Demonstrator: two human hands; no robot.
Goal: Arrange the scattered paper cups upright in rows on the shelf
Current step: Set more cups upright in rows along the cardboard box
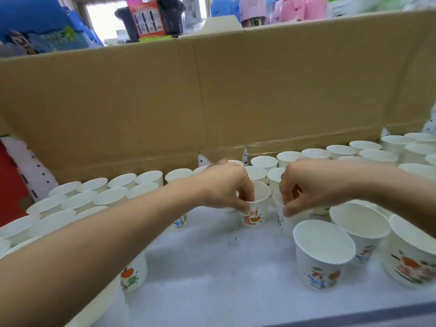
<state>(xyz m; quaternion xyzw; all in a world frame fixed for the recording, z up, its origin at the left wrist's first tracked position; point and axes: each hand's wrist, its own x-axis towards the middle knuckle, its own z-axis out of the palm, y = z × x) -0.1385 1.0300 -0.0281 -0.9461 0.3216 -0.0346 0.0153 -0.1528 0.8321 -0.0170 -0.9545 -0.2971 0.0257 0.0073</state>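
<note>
Several white paper cups with coloured prints stand upright in rows on the white shelf (pixel 212 267). My left hand (pixel 226 187) pinches the rim of a cup with orange print (pixel 256 210), fingers inside it. My right hand (pixel 306 185) pinches the rim of the neighbouring cup (pixel 286 223), which stands just to the right. Both cups rest upright on the shelf in the middle. Rows of cups (pixel 99 197) fill the left side under my forearm, and more rows (pixel 342 152) run along the back right. Larger-looking cups (pixel 323 253) stand near the front right.
A tall brown cardboard wall (pixel 212 95) stands behind the cups. Coloured goods (pixel 151 20) sit beyond it. A red panel and a white pegboard strip (pixel 30 166) are at the left. The shelf's grey front edge (pixel 354 315) runs along the bottom right.
</note>
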